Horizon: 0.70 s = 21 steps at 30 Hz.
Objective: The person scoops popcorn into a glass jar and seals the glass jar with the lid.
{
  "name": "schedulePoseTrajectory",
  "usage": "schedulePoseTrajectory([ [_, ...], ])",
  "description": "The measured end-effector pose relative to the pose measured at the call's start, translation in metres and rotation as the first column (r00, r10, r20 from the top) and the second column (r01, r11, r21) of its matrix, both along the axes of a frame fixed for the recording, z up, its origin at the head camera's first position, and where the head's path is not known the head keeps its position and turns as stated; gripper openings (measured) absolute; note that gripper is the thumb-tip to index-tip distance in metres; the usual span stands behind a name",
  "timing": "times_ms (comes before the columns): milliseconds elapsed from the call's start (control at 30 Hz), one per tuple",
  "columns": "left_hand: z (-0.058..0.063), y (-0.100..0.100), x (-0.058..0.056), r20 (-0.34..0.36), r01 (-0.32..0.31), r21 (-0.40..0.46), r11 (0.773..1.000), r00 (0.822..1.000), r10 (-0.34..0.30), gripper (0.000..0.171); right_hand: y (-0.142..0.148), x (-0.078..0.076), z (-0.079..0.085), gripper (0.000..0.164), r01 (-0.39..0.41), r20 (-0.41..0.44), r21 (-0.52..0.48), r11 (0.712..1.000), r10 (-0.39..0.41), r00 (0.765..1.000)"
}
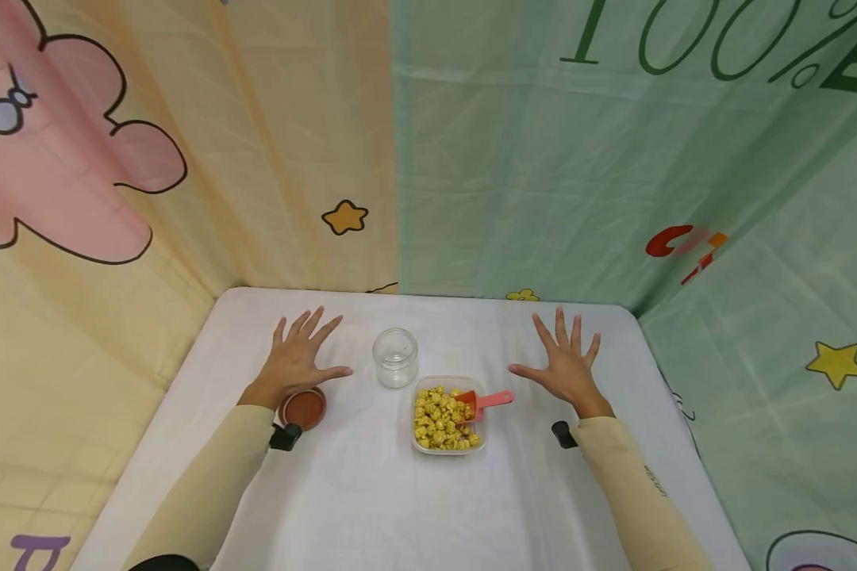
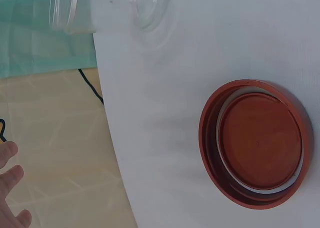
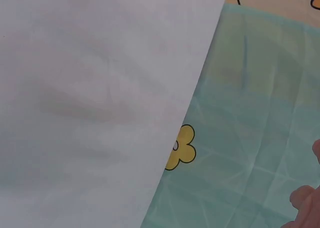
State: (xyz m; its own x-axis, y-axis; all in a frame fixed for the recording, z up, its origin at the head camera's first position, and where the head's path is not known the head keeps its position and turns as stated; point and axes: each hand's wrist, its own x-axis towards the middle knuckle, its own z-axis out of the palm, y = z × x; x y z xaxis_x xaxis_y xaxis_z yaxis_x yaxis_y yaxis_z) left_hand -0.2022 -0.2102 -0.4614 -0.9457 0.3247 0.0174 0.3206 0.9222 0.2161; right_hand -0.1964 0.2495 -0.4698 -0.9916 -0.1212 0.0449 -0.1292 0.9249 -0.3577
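My left hand (image 1: 294, 363) is held over the left part of the table, fingers spread and holding nothing. Just below it lies a round brown lid (image 1: 305, 409); the left wrist view shows this lid (image 2: 260, 143) with its hollow side up and a pale ring inside. Between the hands stands a clear jar (image 1: 396, 358) without a lid. Nearer to me sits a clear plastic tub (image 1: 448, 453) of yellow popcorn (image 1: 437, 416). A pink scoop (image 1: 480, 403) rests in the popcorn, handle pointing right. My right hand (image 1: 566, 369), fingers spread, holds nothing, to the right of the scoop.
A white cloth covers the table (image 1: 371, 507). Patterned curtains (image 1: 293, 159) hang behind it and at both sides. Dark wrist cameras (image 1: 563, 434) are strapped at both sleeves.
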Motion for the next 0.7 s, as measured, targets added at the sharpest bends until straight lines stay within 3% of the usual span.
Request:
schedulePoseTrajectory([
  [700, -0.0088, 0.0043, 0.0066, -0.022, 0.005, 0.078, 0.997, 1.000, -0.003, 0.097, 0.0016, 0.0062, -0.0016, 0.108, 0.017, 0.009, -0.009, 1.000, -0.017, 1.000],
])
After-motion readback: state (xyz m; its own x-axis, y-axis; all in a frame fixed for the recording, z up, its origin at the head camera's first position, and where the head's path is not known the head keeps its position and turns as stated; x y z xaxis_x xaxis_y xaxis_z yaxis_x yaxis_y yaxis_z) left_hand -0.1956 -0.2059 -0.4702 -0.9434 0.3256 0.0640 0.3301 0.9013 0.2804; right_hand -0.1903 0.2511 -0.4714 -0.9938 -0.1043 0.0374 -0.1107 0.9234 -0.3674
